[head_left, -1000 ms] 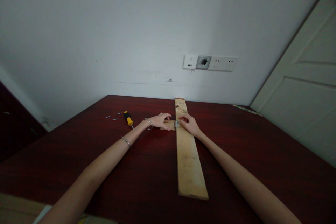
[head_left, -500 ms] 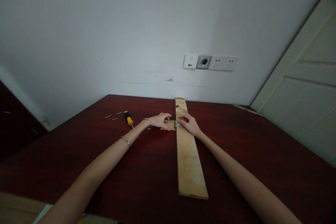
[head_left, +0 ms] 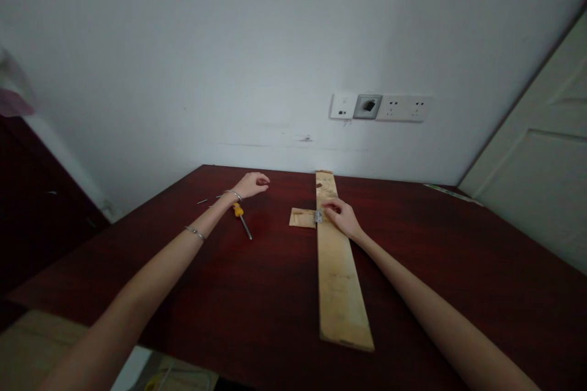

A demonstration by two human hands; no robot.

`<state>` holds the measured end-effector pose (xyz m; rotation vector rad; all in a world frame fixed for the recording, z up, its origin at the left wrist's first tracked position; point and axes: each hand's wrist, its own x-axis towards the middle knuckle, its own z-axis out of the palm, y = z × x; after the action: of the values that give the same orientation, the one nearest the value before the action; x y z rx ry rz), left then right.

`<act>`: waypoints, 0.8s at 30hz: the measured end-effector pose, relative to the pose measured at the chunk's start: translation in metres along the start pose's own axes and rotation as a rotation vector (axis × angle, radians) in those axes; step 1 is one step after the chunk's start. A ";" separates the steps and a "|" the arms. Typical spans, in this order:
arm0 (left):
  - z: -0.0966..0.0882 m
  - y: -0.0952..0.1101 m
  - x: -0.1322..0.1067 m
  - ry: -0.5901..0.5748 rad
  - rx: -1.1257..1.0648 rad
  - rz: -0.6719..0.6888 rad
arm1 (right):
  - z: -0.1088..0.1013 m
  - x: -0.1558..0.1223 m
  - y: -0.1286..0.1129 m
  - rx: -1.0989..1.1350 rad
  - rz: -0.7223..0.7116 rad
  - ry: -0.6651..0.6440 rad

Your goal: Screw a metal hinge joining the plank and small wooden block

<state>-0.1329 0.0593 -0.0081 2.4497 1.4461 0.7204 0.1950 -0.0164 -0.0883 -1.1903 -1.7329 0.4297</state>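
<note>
A long wooden board [head_left: 342, 281] lies lengthwise on the dark red table, with a short wood piece [head_left: 301, 218] against its left side. A small metal hinge [head_left: 318, 215] spans the joint between them. My right hand [head_left: 343, 218] rests on the board just right of the hinge, fingertips pinched; anything between them is too small to make out. Off to the left, my left hand [head_left: 251, 185] hovers with thumb and fingers curved apart and nothing visible in it. Beneath that wrist lies a screwdriver [head_left: 238, 211], its black grip end hidden by the arm.
Thin metal pins or screws [head_left: 202, 201] lie left of the screwdriver, partly covered by my left arm. The table [head_left: 257, 293] meets a white wall with a row of sockets [head_left: 403, 108]. A white door [head_left: 541, 165] stands at the right.
My left hand has let go of the short wood piece and moved left and back, over the screwdriver. My right hand keeps its place by the hinge. The view has shifted slightly.
</note>
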 end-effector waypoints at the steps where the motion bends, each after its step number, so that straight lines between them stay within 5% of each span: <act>1: -0.011 -0.012 -0.002 -0.002 0.056 -0.075 | 0.000 0.000 0.000 0.004 0.002 0.002; 6: -0.065 -0.074 -0.025 -0.022 0.208 -0.331 | 0.000 -0.001 0.000 0.022 0.000 0.005; 10: -0.092 -0.110 -0.051 -0.165 0.229 -0.502 | 0.000 -0.001 0.001 0.030 -0.001 0.007; 18: -0.103 -0.142 -0.078 -0.438 0.220 -0.645 | 0.001 -0.001 0.001 0.031 0.009 0.010; 24: -0.098 -0.148 -0.083 -0.462 0.301 -0.657 | 0.001 -0.001 0.000 0.025 0.012 0.011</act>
<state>-0.3291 0.0544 -0.0104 1.9099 2.0646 -0.1951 0.1946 -0.0166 -0.0894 -1.1839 -1.7072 0.4504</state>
